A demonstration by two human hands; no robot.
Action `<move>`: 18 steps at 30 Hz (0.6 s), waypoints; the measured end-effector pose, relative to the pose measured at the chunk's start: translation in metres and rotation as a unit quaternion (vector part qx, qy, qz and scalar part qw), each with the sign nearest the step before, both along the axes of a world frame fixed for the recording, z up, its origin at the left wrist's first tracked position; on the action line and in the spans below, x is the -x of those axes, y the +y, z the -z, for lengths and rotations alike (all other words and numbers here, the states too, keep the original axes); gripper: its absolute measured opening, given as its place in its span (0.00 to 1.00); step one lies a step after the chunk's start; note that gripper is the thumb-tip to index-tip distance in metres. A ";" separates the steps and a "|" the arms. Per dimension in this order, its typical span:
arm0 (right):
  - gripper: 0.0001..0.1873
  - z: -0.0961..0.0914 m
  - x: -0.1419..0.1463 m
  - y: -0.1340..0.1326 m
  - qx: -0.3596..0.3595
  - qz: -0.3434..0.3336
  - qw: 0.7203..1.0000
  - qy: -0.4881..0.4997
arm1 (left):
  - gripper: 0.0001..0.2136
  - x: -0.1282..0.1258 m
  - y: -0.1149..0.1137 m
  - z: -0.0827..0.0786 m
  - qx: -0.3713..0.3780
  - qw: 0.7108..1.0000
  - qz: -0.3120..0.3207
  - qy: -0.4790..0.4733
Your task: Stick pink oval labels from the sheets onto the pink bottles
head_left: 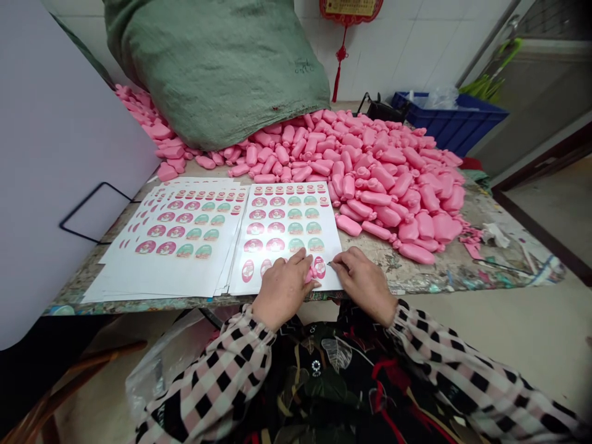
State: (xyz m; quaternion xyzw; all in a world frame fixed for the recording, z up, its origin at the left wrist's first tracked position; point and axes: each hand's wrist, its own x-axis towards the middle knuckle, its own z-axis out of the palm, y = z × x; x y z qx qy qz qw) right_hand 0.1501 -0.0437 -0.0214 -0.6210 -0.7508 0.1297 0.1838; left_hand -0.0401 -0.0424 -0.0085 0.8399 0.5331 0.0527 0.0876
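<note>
A sheet of stickers (pixel 282 253) lies on the near part of the table, with rows of pink and green labels on it. Over its lower edge, my left hand (pixel 284 290) is closed round a small pink bottle-shaped piece (pixel 309 275), mostly covered by the fingers. My right hand (pixel 366 283) pinches a thin dark pointed tool (pixel 329 264) at the sheet's right edge. The tip is beside an oval pink sticker (pixel 320 266); most of the tool is hidden in the fingers.
More sticker sheets (pixel 171 274) lie fanned out on the left. Behind them, many pink bottle-shaped pieces (pixel 370 160) spread from under a green sack (pixel 217 68). A blue crate (pixel 462 120) stands at the back right. A black wire stand (pixel 87 209) is at the left.
</note>
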 end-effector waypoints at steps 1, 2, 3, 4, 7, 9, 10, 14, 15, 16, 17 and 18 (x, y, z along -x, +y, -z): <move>0.10 0.000 0.001 0.000 0.002 -0.006 1.000 -0.001 | 0.24 0.000 0.000 0.000 0.000 1.000 0.000 -0.001; 0.10 0.000 0.001 0.000 0.005 -0.011 1.000 0.000 | 0.24 0.000 0.000 0.001 0.001 1.000 -0.001 -0.003; 0.10 0.001 0.002 0.000 0.008 -0.013 1.000 0.003 | 0.25 0.000 0.000 0.001 0.003 1.000 -0.001 -0.005; 0.10 0.001 0.002 0.000 0.009 -0.013 1.000 0.008 | 0.25 0.000 0.000 0.002 0.004 1.000 -0.001 -0.008; 0.10 0.002 0.004 0.002 0.010 -0.009 1.000 0.019 | 0.25 -0.001 0.001 0.002 0.011 1.000 0.001 -0.016; 0.11 0.002 0.005 0.003 0.012 -0.010 1.000 0.019 | 0.25 0.000 0.003 0.001 0.018 1.000 0.001 -0.015; 0.11 0.001 0.006 0.005 0.015 -0.011 1.000 0.017 | 0.26 0.000 0.004 0.001 0.021 1.000 -0.001 -0.011; 0.12 -0.002 0.009 0.009 0.026 0.013 1.000 0.009 | 0.29 0.004 0.009 -0.001 0.034 0.999 -0.009 0.006; 0.12 -0.002 0.010 0.010 0.028 0.022 0.999 0.007 | 0.29 0.004 0.010 -0.001 0.037 0.999 -0.010 0.009; 0.11 -0.003 0.011 0.011 0.032 0.031 0.999 0.005 | 0.29 0.005 0.010 -0.001 0.040 0.999 -0.010 0.011; 0.11 -0.003 0.011 0.012 0.034 0.038 0.999 0.005 | 0.30 0.006 0.011 -0.001 0.041 0.999 -0.011 0.012; 0.11 -0.003 0.012 0.012 0.035 0.044 0.998 0.006 | 0.30 0.006 0.011 -0.001 0.042 0.999 -0.011 0.013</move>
